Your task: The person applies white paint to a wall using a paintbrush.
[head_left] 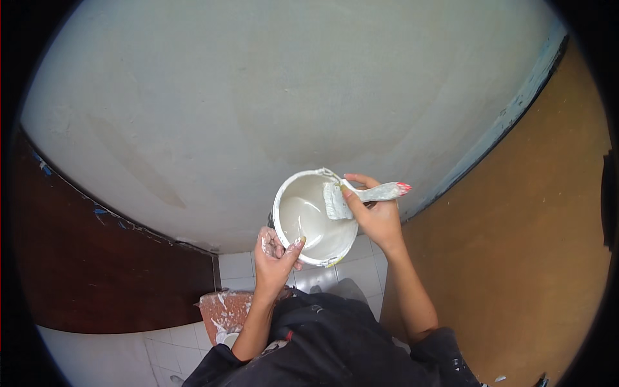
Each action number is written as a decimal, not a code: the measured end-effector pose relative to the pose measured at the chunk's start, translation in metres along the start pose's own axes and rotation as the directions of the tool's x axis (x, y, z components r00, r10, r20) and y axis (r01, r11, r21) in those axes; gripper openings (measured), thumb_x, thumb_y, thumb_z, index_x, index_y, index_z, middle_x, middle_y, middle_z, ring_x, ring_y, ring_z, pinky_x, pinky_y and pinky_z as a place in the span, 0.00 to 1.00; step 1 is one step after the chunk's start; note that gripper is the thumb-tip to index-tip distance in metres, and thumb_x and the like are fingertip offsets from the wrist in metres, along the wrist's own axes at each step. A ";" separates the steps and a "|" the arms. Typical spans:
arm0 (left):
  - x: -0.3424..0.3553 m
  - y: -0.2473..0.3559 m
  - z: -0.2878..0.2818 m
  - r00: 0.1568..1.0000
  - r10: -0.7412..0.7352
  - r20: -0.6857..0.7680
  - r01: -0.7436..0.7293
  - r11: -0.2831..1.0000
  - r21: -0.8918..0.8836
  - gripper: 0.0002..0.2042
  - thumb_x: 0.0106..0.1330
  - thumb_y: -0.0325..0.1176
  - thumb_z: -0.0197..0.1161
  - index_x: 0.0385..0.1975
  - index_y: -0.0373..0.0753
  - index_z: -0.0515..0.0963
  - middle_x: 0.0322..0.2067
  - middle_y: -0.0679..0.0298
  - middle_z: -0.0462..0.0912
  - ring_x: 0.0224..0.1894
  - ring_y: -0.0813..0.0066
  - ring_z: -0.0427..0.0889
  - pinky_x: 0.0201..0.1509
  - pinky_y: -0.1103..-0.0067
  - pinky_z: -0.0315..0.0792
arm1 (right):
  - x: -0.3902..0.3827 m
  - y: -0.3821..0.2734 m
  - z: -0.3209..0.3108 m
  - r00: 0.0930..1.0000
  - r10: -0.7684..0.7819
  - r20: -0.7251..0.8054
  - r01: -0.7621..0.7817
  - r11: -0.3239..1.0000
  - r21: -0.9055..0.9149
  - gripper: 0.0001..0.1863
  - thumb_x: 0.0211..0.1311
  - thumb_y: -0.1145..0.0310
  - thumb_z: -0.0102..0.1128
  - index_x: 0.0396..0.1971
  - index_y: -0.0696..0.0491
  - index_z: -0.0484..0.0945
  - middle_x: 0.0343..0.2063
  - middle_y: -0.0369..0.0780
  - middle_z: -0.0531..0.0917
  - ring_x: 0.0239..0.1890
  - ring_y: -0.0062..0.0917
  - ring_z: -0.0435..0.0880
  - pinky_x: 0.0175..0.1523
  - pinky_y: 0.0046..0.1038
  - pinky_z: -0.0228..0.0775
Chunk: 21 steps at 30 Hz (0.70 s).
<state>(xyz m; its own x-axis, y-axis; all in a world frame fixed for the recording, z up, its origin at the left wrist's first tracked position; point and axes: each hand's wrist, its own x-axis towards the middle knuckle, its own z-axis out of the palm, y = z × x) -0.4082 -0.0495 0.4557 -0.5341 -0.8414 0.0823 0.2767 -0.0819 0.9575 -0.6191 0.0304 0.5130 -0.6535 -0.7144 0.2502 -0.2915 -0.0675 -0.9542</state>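
My left hand (276, 259), smeared with white paint, grips the near left rim of a round bucket (277, 222), its thumb over the edge. White paint (303, 219) shows inside the bucket, which is tilted so that its mouth faces me. In my right hand (377, 219) is a flat paintbrush (382, 193) with a pale, paint-streaked handle and a red tip. Its white-coated bristles lie over the bucket's right inner side, close to the rim. Whether the bristles touch the wall of the bucket I cannot tell.
A pale, patchy wall (258, 84) stands ahead. To the left is a dark brown panel (116, 258), to the right a yellow-brown panel (509, 226). By my left forearm sits a paint-spattered reddish-brown surface (225, 313). White floor tiles (358, 276) show below the bucket.
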 end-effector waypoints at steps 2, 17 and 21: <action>0.001 -0.002 0.001 1.000 -0.012 0.006 0.012 1.000 -0.008 0.15 0.67 0.22 0.71 0.36 0.37 0.66 0.30 0.62 0.77 0.22 0.81 0.78 0.21 0.83 0.76 | -0.008 0.011 0.010 1.000 0.009 -0.007 -0.010 0.988 -0.152 0.18 0.65 0.64 0.69 0.52 0.54 0.85 0.30 0.43 0.90 0.32 0.24 0.90 0.41 0.27 0.80; -0.001 -0.030 -0.017 0.997 -0.059 0.049 0.059 0.998 0.006 0.21 0.64 0.16 0.70 0.36 0.40 0.60 0.30 0.67 0.70 0.23 0.78 0.81 0.24 0.80 0.81 | -0.003 0.057 0.080 1.000 0.020 0.018 -0.009 0.881 -0.474 0.21 0.63 0.56 0.70 0.50 0.53 0.85 0.29 0.48 0.89 0.34 0.38 0.91 0.44 0.39 0.81; -0.001 -0.032 -0.017 0.998 -0.053 0.035 0.053 0.999 0.013 0.21 0.64 0.16 0.70 0.36 0.40 0.60 0.30 0.66 0.70 0.22 0.76 0.81 0.22 0.80 0.80 | 0.000 0.061 0.090 0.995 0.078 0.063 -0.040 0.885 -0.463 0.22 0.63 0.55 0.69 0.51 0.53 0.85 0.29 0.49 0.89 0.34 0.39 0.91 0.43 0.39 0.81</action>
<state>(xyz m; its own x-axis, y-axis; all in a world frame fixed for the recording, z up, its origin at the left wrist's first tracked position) -0.4030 -0.0549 0.4200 -0.5755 -0.8168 0.0408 0.2379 -0.1195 0.9639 -0.5738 -0.0362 0.4400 -0.6287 -0.7600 0.1646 -0.5557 0.2910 -0.7788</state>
